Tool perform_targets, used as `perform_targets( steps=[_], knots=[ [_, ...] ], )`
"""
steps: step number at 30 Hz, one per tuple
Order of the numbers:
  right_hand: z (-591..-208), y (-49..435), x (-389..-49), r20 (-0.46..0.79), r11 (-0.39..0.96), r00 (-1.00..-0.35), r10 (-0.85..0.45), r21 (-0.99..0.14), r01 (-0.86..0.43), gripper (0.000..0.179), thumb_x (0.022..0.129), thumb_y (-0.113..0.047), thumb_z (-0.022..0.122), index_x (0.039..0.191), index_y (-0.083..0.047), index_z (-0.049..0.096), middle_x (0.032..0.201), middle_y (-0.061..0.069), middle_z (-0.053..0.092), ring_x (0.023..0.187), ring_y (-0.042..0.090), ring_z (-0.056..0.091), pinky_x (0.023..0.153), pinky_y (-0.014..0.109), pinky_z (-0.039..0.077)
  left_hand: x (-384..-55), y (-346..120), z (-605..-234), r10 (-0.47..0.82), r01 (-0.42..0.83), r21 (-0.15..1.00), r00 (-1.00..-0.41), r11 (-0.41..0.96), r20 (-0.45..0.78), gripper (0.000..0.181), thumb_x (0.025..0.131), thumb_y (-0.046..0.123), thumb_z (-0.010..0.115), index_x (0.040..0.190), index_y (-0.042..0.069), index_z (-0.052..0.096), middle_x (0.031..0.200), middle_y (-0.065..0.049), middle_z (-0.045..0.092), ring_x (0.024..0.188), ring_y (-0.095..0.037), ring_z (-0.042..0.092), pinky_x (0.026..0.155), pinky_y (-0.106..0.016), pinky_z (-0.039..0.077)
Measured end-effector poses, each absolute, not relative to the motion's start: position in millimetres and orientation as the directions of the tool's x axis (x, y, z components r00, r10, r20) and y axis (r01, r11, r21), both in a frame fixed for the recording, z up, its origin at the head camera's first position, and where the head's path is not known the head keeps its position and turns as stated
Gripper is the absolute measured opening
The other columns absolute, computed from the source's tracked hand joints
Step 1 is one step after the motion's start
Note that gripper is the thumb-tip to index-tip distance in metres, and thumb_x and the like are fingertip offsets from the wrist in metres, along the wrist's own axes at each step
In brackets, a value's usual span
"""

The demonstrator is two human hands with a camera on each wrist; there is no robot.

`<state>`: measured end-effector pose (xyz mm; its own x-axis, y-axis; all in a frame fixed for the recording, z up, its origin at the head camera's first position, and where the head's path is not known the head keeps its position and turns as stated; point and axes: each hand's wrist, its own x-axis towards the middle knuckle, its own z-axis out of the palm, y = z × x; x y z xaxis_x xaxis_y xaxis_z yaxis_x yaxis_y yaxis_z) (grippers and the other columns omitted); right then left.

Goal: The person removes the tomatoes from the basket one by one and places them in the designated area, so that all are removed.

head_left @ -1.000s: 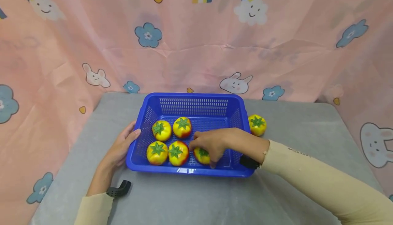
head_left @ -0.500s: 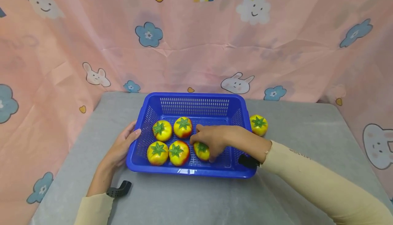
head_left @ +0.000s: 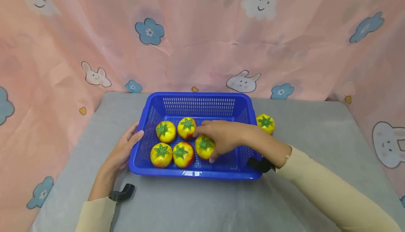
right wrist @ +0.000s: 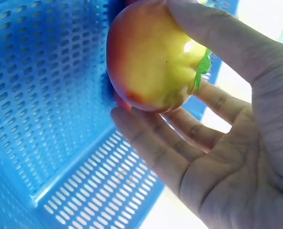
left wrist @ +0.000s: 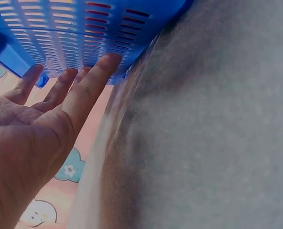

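A blue plastic basket (head_left: 196, 174) with slotted walls holds several round yellow-red toy fruits (head_left: 161, 155) with green star-shaped leaf tops. My right hand (head_left: 223, 136) is inside the basket and pinches one toy fruit (head_left: 205, 147) between thumb and fingers. In the right wrist view, this toy fruit (right wrist: 151, 57) sits against the thumb, with the fingers spread beneath it. My left hand (head_left: 121, 151) rests at the basket's left side, thumb at the rim. The left wrist view shows the left hand (left wrist: 51, 109) with nearly straight fingers against the slotted wall.
Another toy fruit (head_left: 265, 123) lies on the grey table (head_left: 190, 207), just outside the basket's right wall. Behind stands a pink printed curtain (head_left: 196, 59). A black wrist camera mount (head_left: 123, 192) is strapped to my left wrist.
My right hand and the toy fruit it holds have moved up and slightly left, away from the basket's front wall. My left hand stays at the rim.
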<state>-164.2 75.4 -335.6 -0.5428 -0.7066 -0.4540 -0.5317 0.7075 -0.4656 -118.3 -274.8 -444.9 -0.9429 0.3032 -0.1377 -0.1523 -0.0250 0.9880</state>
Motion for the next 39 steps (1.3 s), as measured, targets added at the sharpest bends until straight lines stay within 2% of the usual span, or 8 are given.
perform_targets(
  steps=[3, 8, 14, 18, 26, 32, 39],
  knots=[
    [-328.7, 79.8, -163.8, -0.413, 0.696, -0.562, -0.717, -0.474, -0.539, 0.081, 0.082, -0.032, 0.093, 0.151, -0.015, 0.054, 0.145, 0.005, 0.063, 0.132, 0.024, 0.059, 0.118, 0.049, 0.050, -118.4, -276.8, -442.7, 0.300, -0.141, 0.990, -0.945, -0.030, -0.126, 0.049, 0.115, 0.027, 0.042, 0.161, 0.013, 0.032, 0.136, 0.005, 0.061, 0.115, -0.012, 0.070, 0.092, -0.032, 0.064],
    [-321.7, 88.4, -161.2, -0.311, 0.672, -0.610, -0.729, -0.493, -0.552, 0.075, 0.082, -0.035, 0.093, 0.146, -0.015, 0.058, 0.141, 0.003, 0.067, 0.130, 0.023, 0.061, 0.114, 0.046, 0.054, -116.8, -278.6, -440.9, 0.299, -0.133, 0.991, -0.946, -0.011, -0.124, 0.052, 0.115, 0.027, 0.042, 0.163, 0.011, 0.028, 0.137, 0.006, 0.061, 0.115, -0.012, 0.070, 0.092, -0.033, 0.064],
    [-314.6, 102.2, -156.9, -0.163, 0.638, -0.674, -0.721, -0.536, -0.553, 0.072, 0.083, -0.038, 0.091, 0.146, -0.021, 0.060, 0.145, 0.001, 0.062, 0.127, 0.021, 0.061, 0.108, 0.043, 0.058, -116.6, -276.8, -441.2, 0.298, -0.131, 0.991, -0.947, -0.020, -0.119, 0.055, 0.115, 0.026, 0.042, 0.163, 0.008, 0.026, 0.136, 0.006, 0.061, 0.115, -0.012, 0.070, 0.092, -0.032, 0.064],
    [-310.9, 113.0, -151.8, -0.097, 0.622, -0.707, -0.701, -0.569, -0.539, 0.073, 0.085, -0.034, 0.089, 0.149, -0.022, 0.057, 0.147, 0.003, 0.058, 0.125, 0.021, 0.061, 0.102, 0.040, 0.061, -117.0, -274.8, -443.9, 0.300, -0.142, 0.989, -0.946, -0.045, -0.123, 0.054, 0.115, 0.025, 0.042, 0.163, 0.008, 0.027, 0.135, 0.006, 0.062, 0.114, -0.012, 0.071, 0.092, -0.032, 0.064],
    [-308.3, 134.0, -138.4, 0.034, 0.577, -0.759, -0.650, -0.628, -0.522, 0.083, 0.090, -0.029, 0.085, 0.160, -0.014, 0.043, 0.160, 0.007, 0.050, 0.138, 0.025, 0.057, 0.112, 0.049, 0.055, -121.3, -271.5, -447.3, 0.288, -0.158, 0.987, -0.947, -0.041, -0.140, 0.057, 0.114, 0.028, 0.043, 0.165, 0.009, 0.025, 0.136, 0.008, 0.061, 0.115, -0.010, 0.070, 0.094, -0.030, 0.063],
    [-312.2, 150.5, -130.1, 0.146, 0.518, -0.784, -0.604, -0.676, -0.524, 0.078, 0.088, -0.020, 0.087, 0.155, -0.012, 0.048, 0.157, 0.009, 0.052, 0.134, 0.026, 0.059, 0.106, 0.049, 0.059, -122.3, -270.8, -447.6, 0.287, -0.156, 0.986, -0.949, -0.053, -0.134, 0.052, 0.115, 0.027, 0.043, 0.163, 0.013, 0.029, 0.135, 0.008, 0.062, 0.114, -0.010, 0.070, 0.093, -0.030, 0.063],
    [-324.9, 163.3, -121.9, 0.160, 0.530, -0.840, -0.519, -0.710, -0.463, 0.081, 0.087, -0.018, 0.088, 0.158, -0.013, 0.047, 0.164, 0.009, 0.045, 0.140, 0.029, 0.056, 0.109, 0.050, 0.057, -118.7, -271.9, -445.6, 0.297, -0.154, 0.987, -0.946, -0.046, -0.133, 0.052, 0.115, 0.027, 0.042, 0.163, 0.012, 0.028, 0.134, 0.008, 0.063, 0.114, -0.010, 0.070, 0.093, -0.030, 0.063]
  ],
)
